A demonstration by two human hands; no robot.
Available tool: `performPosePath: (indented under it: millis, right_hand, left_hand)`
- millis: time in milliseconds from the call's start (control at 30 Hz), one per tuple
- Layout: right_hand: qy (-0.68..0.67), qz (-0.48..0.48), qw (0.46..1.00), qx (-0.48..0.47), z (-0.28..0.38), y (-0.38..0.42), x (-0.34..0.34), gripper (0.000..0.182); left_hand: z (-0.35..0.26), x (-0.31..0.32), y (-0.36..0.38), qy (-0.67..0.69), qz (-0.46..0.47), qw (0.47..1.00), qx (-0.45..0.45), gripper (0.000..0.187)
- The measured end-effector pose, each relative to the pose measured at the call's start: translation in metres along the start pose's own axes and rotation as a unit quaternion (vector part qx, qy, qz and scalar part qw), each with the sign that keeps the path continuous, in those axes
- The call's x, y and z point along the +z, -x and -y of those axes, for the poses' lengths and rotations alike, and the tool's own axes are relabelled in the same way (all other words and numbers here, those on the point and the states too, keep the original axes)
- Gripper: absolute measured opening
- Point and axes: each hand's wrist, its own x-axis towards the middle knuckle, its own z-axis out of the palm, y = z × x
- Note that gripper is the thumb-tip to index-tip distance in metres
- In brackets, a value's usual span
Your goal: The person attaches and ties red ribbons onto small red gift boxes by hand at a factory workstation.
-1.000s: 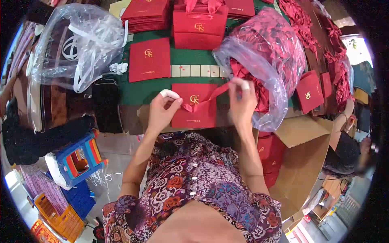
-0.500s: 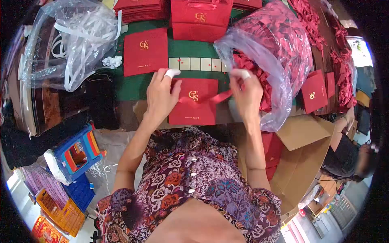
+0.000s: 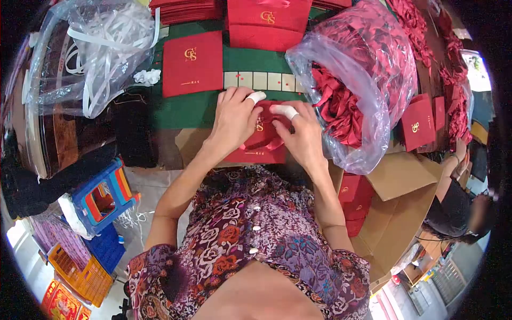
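A red paper bag (image 3: 258,154) with gold lettering lies at the table's near edge, and a loop of red ribbon (image 3: 273,144) hangs across its front. At the bag's upper left, my left hand (image 3: 233,121) has its thumb and white-covered index finger closed on the edge. My right hand (image 3: 303,133) grips the upper right, its white-covered index finger across the top and its thumb lower on the front. The fingers hide the bag's top edge and the ribbon's ends.
Another red bag (image 3: 192,64) lies flat at the left, beyond a strip of pale cards (image 3: 260,80). A clear plastic sack (image 3: 368,114) of red ribbons stands at the right. Below it is an open cardboard box (image 3: 400,184). White ribbons (image 3: 114,42) fill another sack.
Both hands have come closer together over the top of the bag. The ribbon that stretched toward my right hand now hangs in a loop on the bag's front.
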Motion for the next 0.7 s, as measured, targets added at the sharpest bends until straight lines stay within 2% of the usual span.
performPosePath:
  millis: [33,100,167,233,300,333,367,467,700]
  right_hand:
    - [0.008,0.02,0.999,-0.033,0.001,-0.001,0.0,0.034]
    - [-0.011,0.024,0.999,-0.04,0.001,-0.001,0.003,0.032]
    - [0.036,0.059,0.996,-0.063,0.0,0.0,0.008,0.029]
    - [0.042,0.036,0.996,-0.072,-0.005,0.003,0.016,0.023]
    - [0.053,0.036,0.998,-0.021,-0.004,0.006,0.017,0.018]
    - [0.028,-0.02,0.999,-0.007,-0.006,0.007,0.021,0.012]
    - [0.028,-0.019,0.999,-0.007,-0.007,0.008,0.02,0.012]
    - [-0.051,-0.045,0.993,0.095,-0.008,0.01,0.014,0.009]
    - [-0.103,-0.013,0.973,0.206,-0.004,0.005,0.006,0.011]
  left_hand:
    - [0.002,-0.001,0.0,-0.004,-0.002,1.0,-0.006,0.028]
    - [0.006,-0.003,0.001,-0.009,-0.005,1.0,-0.013,0.027]
    - [0.01,-0.003,0.002,0.003,-0.003,1.0,0.006,0.028]
    - [0.005,-0.006,-0.001,0.0,0.014,1.0,0.009,0.029]
    - [0.003,-0.006,-0.002,-0.002,0.031,0.999,0.011,0.03]
    - [0.003,-0.006,-0.002,-0.011,0.031,0.999,0.019,0.031]
    - [0.003,-0.005,-0.002,-0.02,0.03,0.999,0.027,0.032]
    - [-0.002,-0.003,-0.002,0.017,0.039,0.999,0.008,0.037]
    - [-0.01,0.0,0.0,0.023,0.034,0.999,-0.002,0.033]
